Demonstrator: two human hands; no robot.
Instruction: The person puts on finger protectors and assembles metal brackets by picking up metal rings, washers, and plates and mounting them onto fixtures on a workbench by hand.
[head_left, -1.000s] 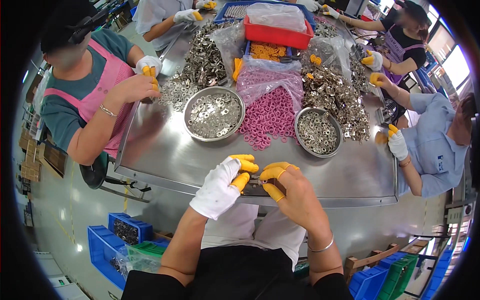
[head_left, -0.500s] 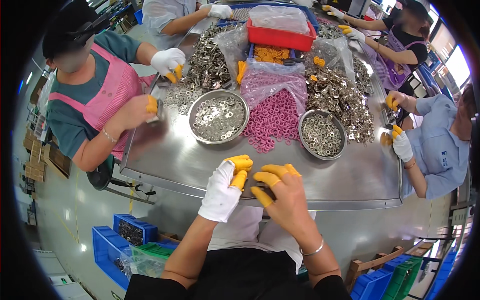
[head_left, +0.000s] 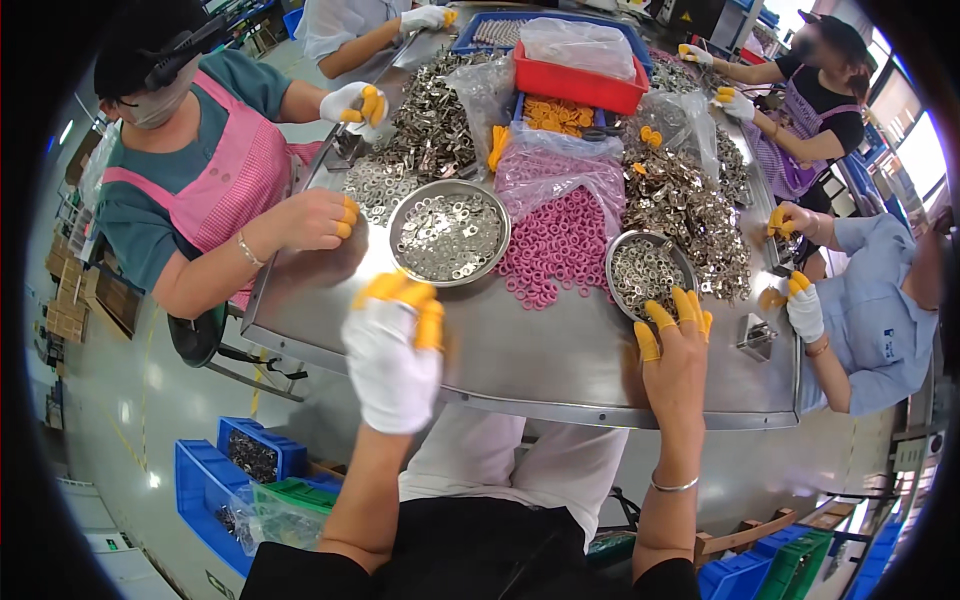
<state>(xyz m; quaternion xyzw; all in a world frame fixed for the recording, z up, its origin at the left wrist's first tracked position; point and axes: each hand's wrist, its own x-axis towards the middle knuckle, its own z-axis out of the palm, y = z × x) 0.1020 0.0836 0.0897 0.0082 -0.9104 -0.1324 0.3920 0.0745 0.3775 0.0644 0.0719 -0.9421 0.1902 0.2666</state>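
Right hand (head_left: 676, 350) is reaching forward, fingers spread and empty, fingertips touching the near rim of the small bowl (head_left: 648, 272) of metal parts; left hand (head_left: 392, 345), gloved, is hovering loosely curled, holding nothing visible, nearer the large bowl (head_left: 449, 233) on the tabletop (head_left: 540, 345).

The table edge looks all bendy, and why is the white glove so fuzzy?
In the head view, the fisheye lens curves the metal table toward the rim; the gloved left hand looks smeared, likely motion blur; the right hand is sharper; window glare whitens the upper right.
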